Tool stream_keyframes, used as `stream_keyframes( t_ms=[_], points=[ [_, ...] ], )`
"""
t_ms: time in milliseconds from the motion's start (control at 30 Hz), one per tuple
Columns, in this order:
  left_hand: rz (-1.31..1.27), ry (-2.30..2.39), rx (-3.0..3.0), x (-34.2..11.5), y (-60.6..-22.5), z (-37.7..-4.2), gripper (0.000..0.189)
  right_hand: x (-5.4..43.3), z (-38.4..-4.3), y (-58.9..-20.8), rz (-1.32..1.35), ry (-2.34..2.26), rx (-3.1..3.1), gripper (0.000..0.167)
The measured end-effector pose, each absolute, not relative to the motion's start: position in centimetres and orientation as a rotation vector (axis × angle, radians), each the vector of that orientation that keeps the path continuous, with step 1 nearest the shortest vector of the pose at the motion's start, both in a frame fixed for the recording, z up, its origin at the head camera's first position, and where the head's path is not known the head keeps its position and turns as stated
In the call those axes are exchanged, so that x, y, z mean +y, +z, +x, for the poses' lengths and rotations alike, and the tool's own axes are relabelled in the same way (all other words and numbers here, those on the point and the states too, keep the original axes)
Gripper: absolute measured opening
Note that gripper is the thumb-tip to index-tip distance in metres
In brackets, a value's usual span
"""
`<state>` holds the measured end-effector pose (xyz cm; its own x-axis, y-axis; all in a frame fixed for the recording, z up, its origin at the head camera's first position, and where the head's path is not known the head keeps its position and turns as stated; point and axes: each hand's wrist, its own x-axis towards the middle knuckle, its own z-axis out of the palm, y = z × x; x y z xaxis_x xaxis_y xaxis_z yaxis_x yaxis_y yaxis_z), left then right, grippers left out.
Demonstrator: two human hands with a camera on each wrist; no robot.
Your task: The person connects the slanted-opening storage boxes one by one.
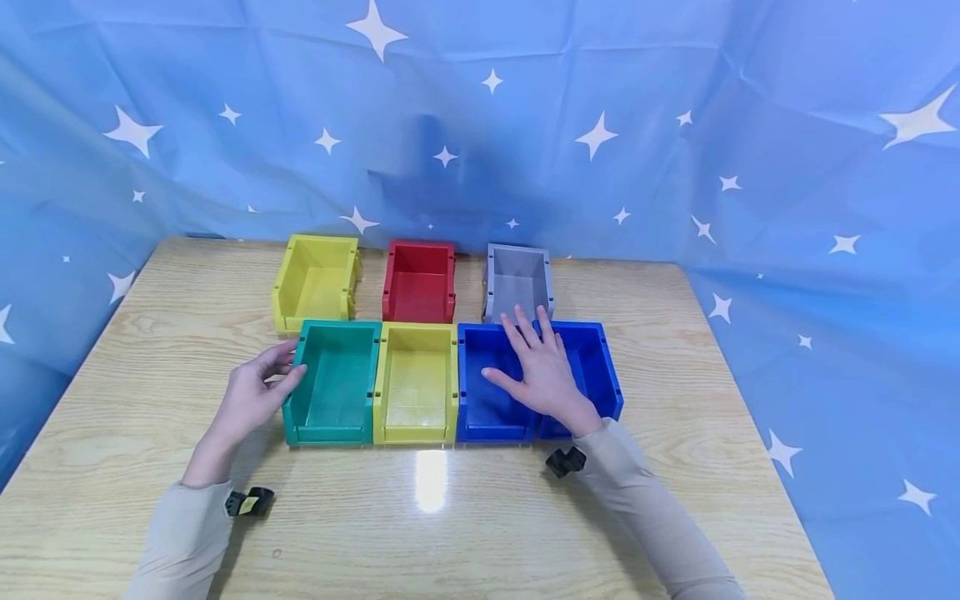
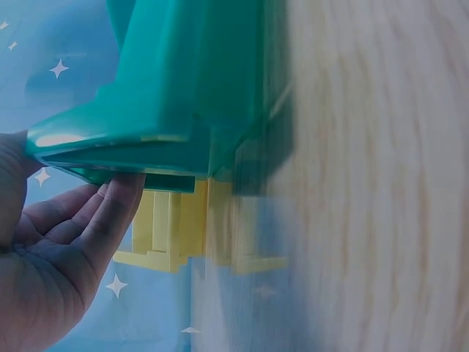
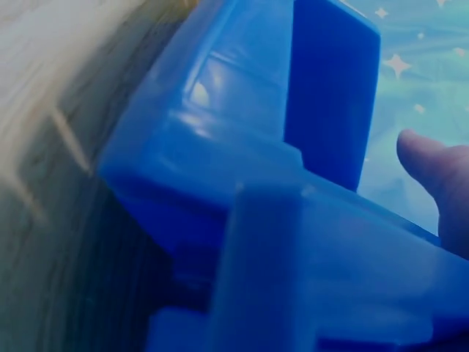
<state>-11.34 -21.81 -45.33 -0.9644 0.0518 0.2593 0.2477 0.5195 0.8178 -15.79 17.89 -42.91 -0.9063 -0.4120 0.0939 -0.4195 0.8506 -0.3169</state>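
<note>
My left hand grips the left side wall of a green storage bin. In the left wrist view the thumb is at the bin's rim and the fingers reach under its lip. My right hand, fingers spread, hovers over two blue bins standing side by side. It covers part of the left blue bin and the right blue bin. Between the green bin and the blue ones stands a yellow bin. These front bins form one row, sides close together.
Behind the row stand another yellow bin, a red bin and a grey bin, spaced apart. All are on a light wooden table. A blue cloth with white stars hangs behind the table and along its sides.
</note>
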Motion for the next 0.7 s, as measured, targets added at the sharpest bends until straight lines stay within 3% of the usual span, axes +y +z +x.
stream_keyframes(
  t_ms=[700],
  points=[
    [-0.242, -1.461, -2.549, -21.8, -45.4, -11.2, 0.037, 18.0, -15.8, -44.7, 0.714, 0.658, -2.957, 0.084]
  ],
)
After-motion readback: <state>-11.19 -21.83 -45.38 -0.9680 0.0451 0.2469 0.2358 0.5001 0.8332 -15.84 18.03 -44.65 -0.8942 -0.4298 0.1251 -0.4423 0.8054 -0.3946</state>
